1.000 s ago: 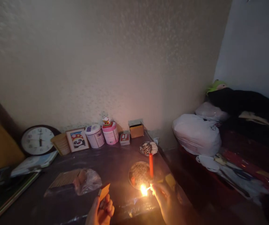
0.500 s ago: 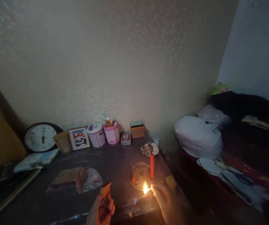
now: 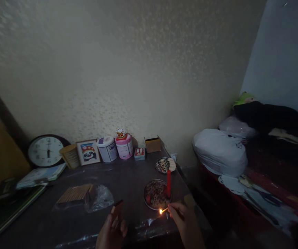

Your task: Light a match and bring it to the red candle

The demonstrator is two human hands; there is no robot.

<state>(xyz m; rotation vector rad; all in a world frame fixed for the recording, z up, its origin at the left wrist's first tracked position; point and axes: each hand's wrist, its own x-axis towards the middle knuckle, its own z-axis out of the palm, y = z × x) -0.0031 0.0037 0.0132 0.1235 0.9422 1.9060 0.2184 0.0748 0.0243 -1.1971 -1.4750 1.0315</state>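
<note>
Lit match (image 3: 164,210) burning low at the table's near edge, just short of the red candle (image 3: 168,183).
Right hand (image 3: 184,221) pinches the match between fingertips, flame end pointing to 9 o'clock; the candle stands at 12 o'clock in its round dish (image 3: 154,199). Left hand (image 3: 112,230), at 9 o'clock, grips a matchbox (image 3: 117,206) upright in closed fingers.

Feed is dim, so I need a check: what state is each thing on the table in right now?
Match: lit, small flame, pinched in right hand.
Candle: upright by the dish, unlit.
Matchbox: held in left hand.
Bag: open, lying flat.
Box: open.
Jars: lidded.
</note>
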